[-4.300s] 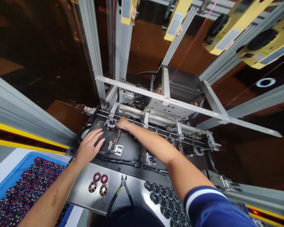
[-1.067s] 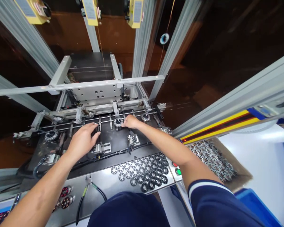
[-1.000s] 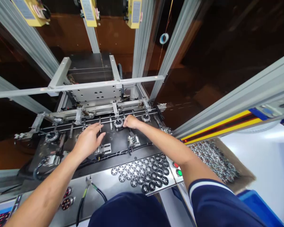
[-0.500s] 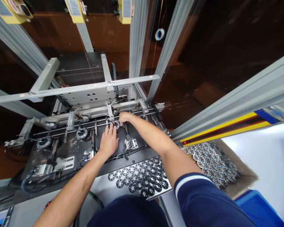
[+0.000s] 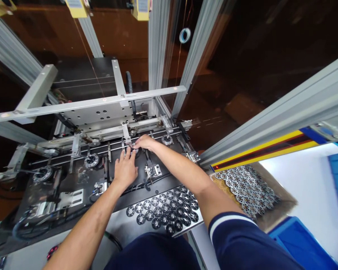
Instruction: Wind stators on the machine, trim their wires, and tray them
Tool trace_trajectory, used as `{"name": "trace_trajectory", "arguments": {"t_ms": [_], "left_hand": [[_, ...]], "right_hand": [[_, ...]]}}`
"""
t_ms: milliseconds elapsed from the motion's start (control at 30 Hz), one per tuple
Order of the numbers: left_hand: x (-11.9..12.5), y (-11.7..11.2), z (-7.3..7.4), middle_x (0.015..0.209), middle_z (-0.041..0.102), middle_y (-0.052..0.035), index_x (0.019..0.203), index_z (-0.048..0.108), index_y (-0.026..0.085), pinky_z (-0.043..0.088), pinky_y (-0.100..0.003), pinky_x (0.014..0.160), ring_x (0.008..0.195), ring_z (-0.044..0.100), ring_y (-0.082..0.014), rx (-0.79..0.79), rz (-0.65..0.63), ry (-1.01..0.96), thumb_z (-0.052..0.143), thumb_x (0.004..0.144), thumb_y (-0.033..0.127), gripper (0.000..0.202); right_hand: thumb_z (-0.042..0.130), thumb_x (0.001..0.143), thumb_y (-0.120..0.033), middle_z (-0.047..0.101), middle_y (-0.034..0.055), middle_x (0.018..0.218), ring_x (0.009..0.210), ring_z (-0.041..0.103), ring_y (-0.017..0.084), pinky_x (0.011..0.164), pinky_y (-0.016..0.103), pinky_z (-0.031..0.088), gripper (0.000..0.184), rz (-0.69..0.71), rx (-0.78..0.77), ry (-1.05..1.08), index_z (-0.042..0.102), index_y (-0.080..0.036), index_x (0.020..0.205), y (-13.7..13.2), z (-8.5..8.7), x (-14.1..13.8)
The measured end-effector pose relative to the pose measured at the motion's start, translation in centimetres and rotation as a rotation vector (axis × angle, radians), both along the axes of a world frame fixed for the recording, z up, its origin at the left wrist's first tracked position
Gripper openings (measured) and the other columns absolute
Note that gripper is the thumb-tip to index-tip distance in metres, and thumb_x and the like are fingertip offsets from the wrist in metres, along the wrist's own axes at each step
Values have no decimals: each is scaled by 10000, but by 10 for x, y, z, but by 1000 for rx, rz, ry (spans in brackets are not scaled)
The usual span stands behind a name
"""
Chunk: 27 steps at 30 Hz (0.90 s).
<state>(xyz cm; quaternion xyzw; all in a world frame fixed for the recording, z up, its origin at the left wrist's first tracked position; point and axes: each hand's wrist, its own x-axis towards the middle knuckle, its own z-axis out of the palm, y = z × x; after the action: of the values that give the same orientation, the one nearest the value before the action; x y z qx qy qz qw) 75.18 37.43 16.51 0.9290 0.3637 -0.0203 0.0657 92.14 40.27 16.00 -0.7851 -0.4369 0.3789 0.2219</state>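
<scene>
Both my hands reach into a winding machine, onto its black bed (image 5: 81, 180). My left hand (image 5: 125, 169) lies with fingers stretched forward, its tips touching a round stator (image 5: 134, 150) seated on the rail. My right hand (image 5: 145, 142) is curled, its fingers pinched at the same stator from the right; what it pinches is too small to name. More stators sit on the rail: one (image 5: 91, 160) to the left, another (image 5: 167, 140) to the right. A small metal clamp (image 5: 152, 171) lies just below my right wrist.
Several bare black stators (image 5: 163, 212) lie on the steel shelf in front of me. A cardboard box of stators (image 5: 246, 187) stands at the right, with a blue bin (image 5: 301, 240) beside it. An aluminium crossbar (image 5: 84, 105) spans above the bed. Frame posts rise behind.
My left hand moved right from a clamp on the black bed to the stator my right hand works at. The view has swung to the right.
</scene>
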Motion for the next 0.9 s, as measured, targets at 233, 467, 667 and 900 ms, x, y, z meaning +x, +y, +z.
{"name": "trace_trajectory", "arguments": {"t_ms": [233,467,667,900], "left_hand": [[-1,0,3,1572,328,-162,1438,409,117,408,-551,1074,1420,340,-380,-16,-6,5,617,782,185,692],[4,6,36,1407,564,-154,1365,502,90,429,-365,1086,1281,554,-243,-81,-180,-110,375,969,336,484],[85,13,31,1534,409,-133,1406,455,153,337,-459,1150,1422,362,-273,-136,-494,-74,574,900,288,537],[125,5,4,1559,320,-130,1403,441,210,339,-615,1093,1402,340,-356,-133,-593,25,647,864,317,587]], "right_hand": [[580,939,-356,626,78,1152,978,638,196,831,391,560,315,63,85,-27,592,-143,1171,-16,19,-12],[699,847,-334,720,23,947,985,659,175,955,321,472,177,48,163,-273,712,-161,880,-106,61,47],[603,924,-343,632,78,1157,1042,622,210,902,435,528,284,43,-31,-418,615,-141,1123,-111,57,111],[594,930,-351,608,88,1191,1027,624,215,864,403,548,334,103,-191,-422,585,-145,1192,-94,33,120]]}}
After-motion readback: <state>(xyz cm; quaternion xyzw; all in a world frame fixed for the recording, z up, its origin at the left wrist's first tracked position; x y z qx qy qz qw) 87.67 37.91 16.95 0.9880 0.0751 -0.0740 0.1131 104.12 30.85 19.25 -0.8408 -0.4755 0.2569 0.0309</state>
